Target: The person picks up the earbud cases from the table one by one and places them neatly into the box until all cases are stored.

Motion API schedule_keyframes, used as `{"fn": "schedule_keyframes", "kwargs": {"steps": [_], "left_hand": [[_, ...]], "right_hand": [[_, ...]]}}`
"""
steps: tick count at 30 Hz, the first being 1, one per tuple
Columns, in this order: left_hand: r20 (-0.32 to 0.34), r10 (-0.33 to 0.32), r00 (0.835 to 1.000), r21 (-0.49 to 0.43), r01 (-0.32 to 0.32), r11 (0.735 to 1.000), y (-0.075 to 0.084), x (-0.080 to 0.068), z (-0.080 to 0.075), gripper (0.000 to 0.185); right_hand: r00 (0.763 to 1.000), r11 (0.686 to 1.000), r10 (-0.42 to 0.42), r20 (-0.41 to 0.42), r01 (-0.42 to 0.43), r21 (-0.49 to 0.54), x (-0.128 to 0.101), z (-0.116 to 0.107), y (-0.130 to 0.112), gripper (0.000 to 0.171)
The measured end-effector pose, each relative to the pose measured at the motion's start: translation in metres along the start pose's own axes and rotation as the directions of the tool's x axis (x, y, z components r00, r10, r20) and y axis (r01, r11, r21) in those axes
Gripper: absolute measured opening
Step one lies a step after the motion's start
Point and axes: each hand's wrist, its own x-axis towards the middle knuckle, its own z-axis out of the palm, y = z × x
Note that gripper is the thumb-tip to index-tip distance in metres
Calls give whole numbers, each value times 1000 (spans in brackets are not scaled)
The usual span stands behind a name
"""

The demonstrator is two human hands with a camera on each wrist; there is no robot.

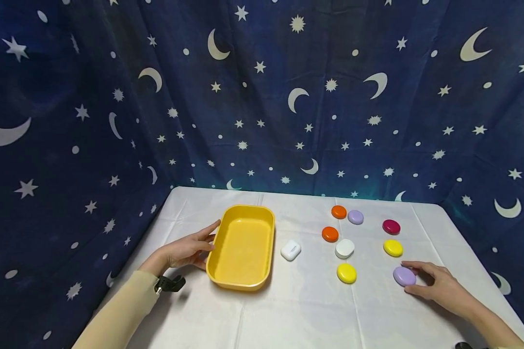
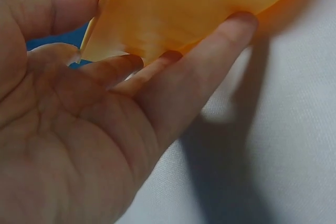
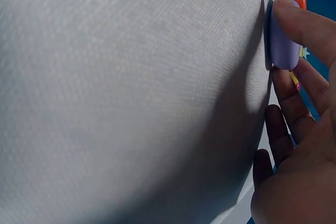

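Observation:
In the head view, my left hand [image 1: 189, 249] rests its spread fingers against the left side of a yellow rectangular tray [image 1: 268, 252]. From the left wrist, its fingertips show along the outer wall and rim of that tray [image 2: 157, 9]. Over on the right, my right hand [image 1: 441, 286] pinches a lavender rounded disc [image 1: 404, 276] by its edges, close over the white cloth. The right wrist view shows the thumb on one edge of the disc [image 3: 285, 45] and a finger at the opposite edge, with the other fingers loosely bent.
Several similar discs lie between tray and right hand: orange [image 1: 338, 212], orange [image 1: 330, 234], lavender [image 1: 355, 216], crimson [image 1: 391, 226], yellow [image 1: 393, 247] and yellow [image 1: 346, 273]. A white round piece [image 1: 344, 248] and a small white case [image 1: 290, 250] sit nearer the tray.

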Motion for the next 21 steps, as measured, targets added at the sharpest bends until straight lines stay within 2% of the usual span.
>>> {"fn": "schedule_keyframes", "kwargs": {"steps": [6, 12, 16, 21], "left_hand": [[10, -1, 1000, 7, 1, 1000, 0, 0, 1, 81], [-25, 4, 1000, 17, -4, 1000, 1, 1, 2, 81], [-39, 5, 999, 24, -4, 1000, 1, 1, 3, 81], [-49, 11, 999, 31, -10, 999, 0, 1, 2, 82]], "right_hand": [[1000, 1000, 0, -18, 0, -8, -3, 2, 0, 76], [1000, 999, -19, -15, 18, -45, -1, -6, -9, 73], [998, 998, -47, -35, 45, -38, 5, -15, -26, 71], [989, 992, -121, -80, 117, -45, 16, -20, -62, 67]]}}
